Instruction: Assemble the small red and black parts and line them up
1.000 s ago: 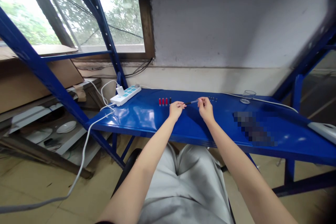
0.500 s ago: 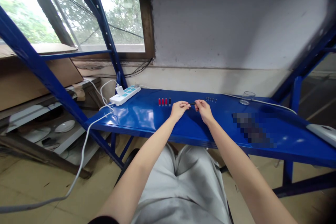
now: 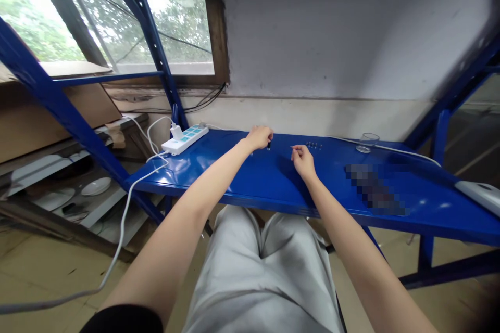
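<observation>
Blue steel shelf [image 3: 273, 187] under hands newly parted: left hand [image 3: 258, 138] pinching a small black piece [image 3: 269, 145] upright on the metal, right hand [image 3: 302, 161] pinching a thin pin [image 3: 292, 146] just above it.

A white power strip [image 3: 184, 140] and glass tumbler [image 3: 366, 142] sit on the blue bench [image 3: 265, 187].

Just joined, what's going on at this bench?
A person is working bare-handed at a blue metal bench. Their left hand is at the far side of the bench, beside a small black upright piece. Their right hand has its fingers pinched together next to a thin pin-like piece; I can't tell whether it's held. Tiny dark parts sit in rows beyond the right hand. A glass tumbler and a white power strip stand at opposite ends.
</observation>
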Available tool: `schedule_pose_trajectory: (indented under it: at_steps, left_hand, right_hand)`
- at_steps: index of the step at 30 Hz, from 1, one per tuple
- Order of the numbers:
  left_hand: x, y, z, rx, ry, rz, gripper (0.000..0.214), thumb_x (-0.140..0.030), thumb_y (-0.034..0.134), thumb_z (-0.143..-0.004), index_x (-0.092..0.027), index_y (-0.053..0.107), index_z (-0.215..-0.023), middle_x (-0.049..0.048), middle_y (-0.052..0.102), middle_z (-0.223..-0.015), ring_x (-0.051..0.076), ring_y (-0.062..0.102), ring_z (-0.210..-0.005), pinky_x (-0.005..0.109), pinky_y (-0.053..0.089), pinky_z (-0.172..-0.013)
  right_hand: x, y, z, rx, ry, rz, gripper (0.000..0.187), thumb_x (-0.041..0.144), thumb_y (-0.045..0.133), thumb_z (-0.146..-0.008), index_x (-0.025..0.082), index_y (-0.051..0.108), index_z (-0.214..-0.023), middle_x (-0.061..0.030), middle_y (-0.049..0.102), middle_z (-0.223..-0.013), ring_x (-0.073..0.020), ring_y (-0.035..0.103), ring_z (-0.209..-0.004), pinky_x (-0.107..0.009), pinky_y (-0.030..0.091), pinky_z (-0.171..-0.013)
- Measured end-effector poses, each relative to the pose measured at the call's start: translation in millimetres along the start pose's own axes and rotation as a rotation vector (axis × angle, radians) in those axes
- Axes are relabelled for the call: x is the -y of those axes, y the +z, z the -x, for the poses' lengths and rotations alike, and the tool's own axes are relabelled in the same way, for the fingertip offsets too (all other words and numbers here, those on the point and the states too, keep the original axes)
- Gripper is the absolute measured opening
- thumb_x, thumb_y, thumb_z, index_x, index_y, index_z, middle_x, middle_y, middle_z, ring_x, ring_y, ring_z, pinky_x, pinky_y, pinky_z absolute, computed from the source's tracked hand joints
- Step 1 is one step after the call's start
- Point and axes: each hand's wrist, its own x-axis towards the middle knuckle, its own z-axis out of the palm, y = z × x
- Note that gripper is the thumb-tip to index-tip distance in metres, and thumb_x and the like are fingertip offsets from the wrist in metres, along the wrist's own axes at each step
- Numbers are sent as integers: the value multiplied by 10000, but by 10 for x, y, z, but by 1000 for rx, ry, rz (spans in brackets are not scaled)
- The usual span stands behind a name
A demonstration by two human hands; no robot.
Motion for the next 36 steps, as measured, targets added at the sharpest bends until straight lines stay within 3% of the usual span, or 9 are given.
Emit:
schedule_pose_trajectory:
  at_steps: [3,9,36]
  left_hand:
    - [94,90,61,71,22,-107,197,-25,506,-708,-154,638,-778,82,667,-883,213,572,-914,352,371,-829]
    - [222,194,119,68,2,-155,241,7,478,-676,-148,625,-787,82,661,-917,228,551,-963,361,341,-827]
    - [254,165,142,134,-53,-222,262,-39,490,-715,-159,645,-888,93,652,-1010,229,536,-1009,355,351,-846]
  right_hand:
    - [-11,2,3,15,-40,79,209,329,404,-786,184,500,-903,11,539,-563,-135,485,-506,-266,369,-569]
    - [-8,8,7,47,-52,171,196,268,383,-781,185,510,-906,5,543,-552,-154,506,-519,-278,377,-599]
    - [-21,6,18,61,-63,190,196,268,377,-773,201,513,-898,-8,555,-574,-171,522,-543,-293,400,-614]
